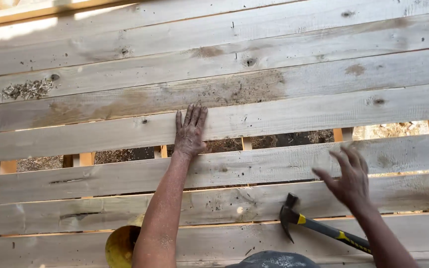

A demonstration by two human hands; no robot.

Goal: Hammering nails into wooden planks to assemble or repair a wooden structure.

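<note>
My left hand lies flat, fingers together, on a pale wooden plank of a slatted board surface. My right hand hovers above a lower plank with its fingers spread, holding nothing. A claw hammer with a black head and a black and yellow handle lies on the planks just below and left of my right hand, its handle running under my right forearm.
A yellow rounded container shows at the bottom beside my left forearm. A small heap of wood shavings sits on an upper plank at the left. A wide gap between planks shows orange-toned supports and sawdust-covered ground below.
</note>
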